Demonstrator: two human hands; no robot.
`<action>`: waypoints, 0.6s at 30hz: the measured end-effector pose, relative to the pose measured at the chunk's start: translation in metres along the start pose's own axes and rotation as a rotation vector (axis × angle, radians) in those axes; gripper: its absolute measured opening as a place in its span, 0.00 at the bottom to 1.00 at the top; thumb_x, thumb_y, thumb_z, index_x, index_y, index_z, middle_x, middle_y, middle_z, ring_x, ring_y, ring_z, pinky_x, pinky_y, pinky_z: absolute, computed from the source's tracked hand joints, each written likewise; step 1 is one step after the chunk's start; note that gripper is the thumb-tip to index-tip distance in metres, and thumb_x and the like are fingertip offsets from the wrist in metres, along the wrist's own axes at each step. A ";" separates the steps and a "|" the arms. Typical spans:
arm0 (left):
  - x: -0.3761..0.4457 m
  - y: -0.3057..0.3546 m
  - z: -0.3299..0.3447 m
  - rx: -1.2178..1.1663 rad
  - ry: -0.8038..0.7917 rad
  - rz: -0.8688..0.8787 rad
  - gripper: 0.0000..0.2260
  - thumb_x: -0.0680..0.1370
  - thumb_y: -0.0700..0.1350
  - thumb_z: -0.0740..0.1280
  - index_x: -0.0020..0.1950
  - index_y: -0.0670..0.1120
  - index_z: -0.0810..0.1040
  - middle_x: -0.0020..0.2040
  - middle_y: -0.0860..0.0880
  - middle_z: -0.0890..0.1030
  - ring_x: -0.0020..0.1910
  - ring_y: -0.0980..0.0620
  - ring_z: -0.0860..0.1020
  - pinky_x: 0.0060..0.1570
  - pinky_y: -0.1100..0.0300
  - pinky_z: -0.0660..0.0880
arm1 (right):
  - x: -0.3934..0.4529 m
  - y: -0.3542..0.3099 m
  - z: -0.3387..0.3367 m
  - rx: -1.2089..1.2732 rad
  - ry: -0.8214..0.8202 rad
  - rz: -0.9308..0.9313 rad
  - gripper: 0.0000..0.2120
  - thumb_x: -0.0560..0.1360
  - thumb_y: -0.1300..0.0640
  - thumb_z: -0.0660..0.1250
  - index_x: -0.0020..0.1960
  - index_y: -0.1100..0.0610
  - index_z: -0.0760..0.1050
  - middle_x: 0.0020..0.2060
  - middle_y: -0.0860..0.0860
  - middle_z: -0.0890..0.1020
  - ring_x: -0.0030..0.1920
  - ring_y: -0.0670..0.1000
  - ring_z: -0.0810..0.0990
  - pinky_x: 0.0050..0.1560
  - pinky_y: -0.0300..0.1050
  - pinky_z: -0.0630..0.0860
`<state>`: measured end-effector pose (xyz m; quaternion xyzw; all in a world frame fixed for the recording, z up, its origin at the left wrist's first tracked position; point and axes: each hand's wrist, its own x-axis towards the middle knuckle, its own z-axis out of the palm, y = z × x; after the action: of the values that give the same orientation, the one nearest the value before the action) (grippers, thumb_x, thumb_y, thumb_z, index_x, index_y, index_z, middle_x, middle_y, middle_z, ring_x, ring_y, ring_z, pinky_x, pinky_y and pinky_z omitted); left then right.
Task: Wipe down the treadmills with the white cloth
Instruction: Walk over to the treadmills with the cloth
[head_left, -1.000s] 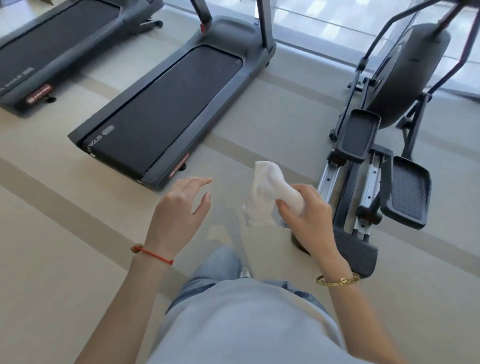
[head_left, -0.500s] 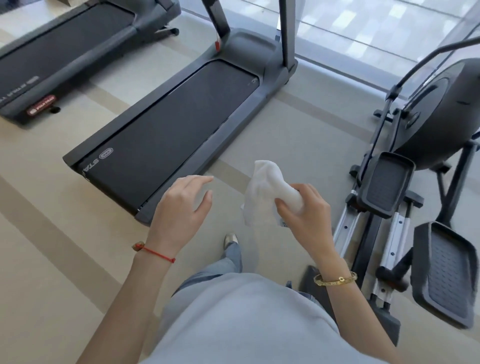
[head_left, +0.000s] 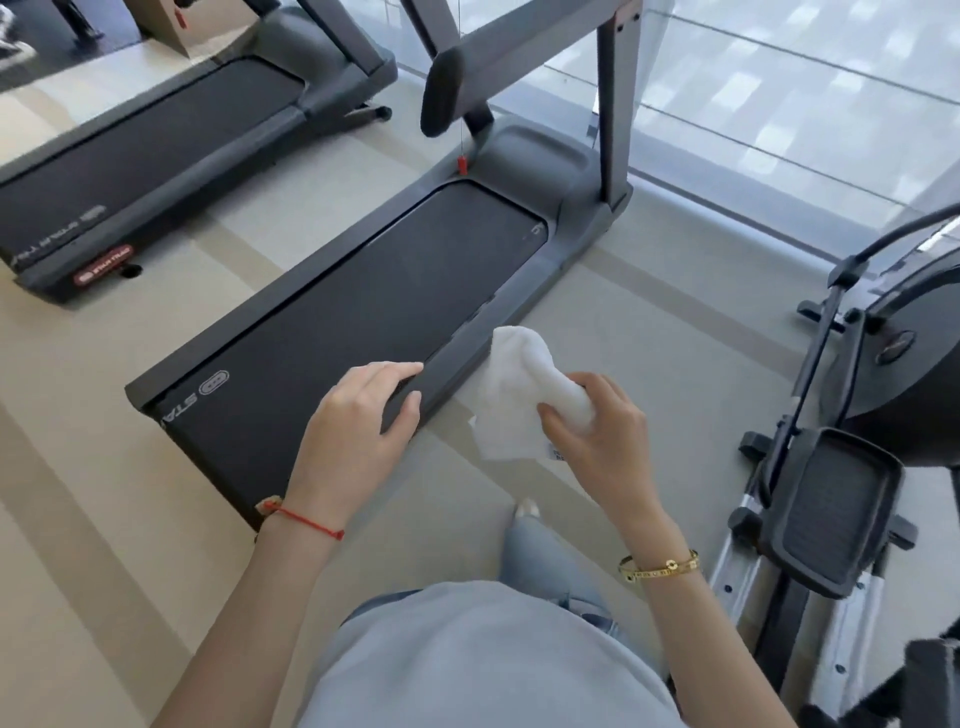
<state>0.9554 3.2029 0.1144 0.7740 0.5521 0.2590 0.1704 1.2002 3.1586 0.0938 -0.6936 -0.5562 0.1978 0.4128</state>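
Right hand (head_left: 597, 441) gripping white cloth (head_left: 514, 395), left hand (head_left: 358, 426) open over treadmill (head_left: 363, 306), elliptical (head_left: 852, 467) beside.

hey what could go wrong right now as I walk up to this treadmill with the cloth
1. The white cloth is bunched in your right hand, with a loose corner hanging, so it might wipe poorly until spread flat.
2. The elliptical stands close on your right; its pedals and rails could catch a foot as you step.
3. The red safety clip hangs by the near treadmill front; wiping there might snag its cord.
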 end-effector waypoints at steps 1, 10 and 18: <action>0.017 -0.001 0.005 0.003 -0.001 -0.008 0.12 0.81 0.45 0.65 0.64 0.48 0.80 0.60 0.52 0.81 0.62 0.54 0.77 0.63 0.58 0.73 | 0.019 0.005 0.002 0.008 -0.004 -0.004 0.10 0.71 0.59 0.74 0.50 0.55 0.77 0.43 0.47 0.78 0.43 0.37 0.75 0.41 0.26 0.67; 0.191 0.018 0.050 0.009 0.097 -0.057 0.13 0.81 0.44 0.66 0.65 0.48 0.79 0.61 0.53 0.80 0.63 0.55 0.76 0.63 0.59 0.72 | 0.221 0.037 0.002 0.022 -0.061 -0.132 0.10 0.71 0.59 0.74 0.51 0.55 0.77 0.44 0.46 0.78 0.44 0.36 0.74 0.42 0.25 0.66; 0.330 0.033 0.073 0.046 0.224 -0.141 0.14 0.81 0.45 0.65 0.67 0.48 0.78 0.63 0.52 0.80 0.65 0.55 0.75 0.65 0.60 0.70 | 0.404 0.043 -0.005 0.022 -0.089 -0.317 0.12 0.72 0.57 0.72 0.54 0.51 0.76 0.48 0.44 0.77 0.46 0.41 0.75 0.45 0.26 0.67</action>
<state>1.1082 3.5050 0.1442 0.7032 0.6265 0.3184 0.1079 1.3520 3.5326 0.1371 -0.5831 -0.6743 0.1666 0.4214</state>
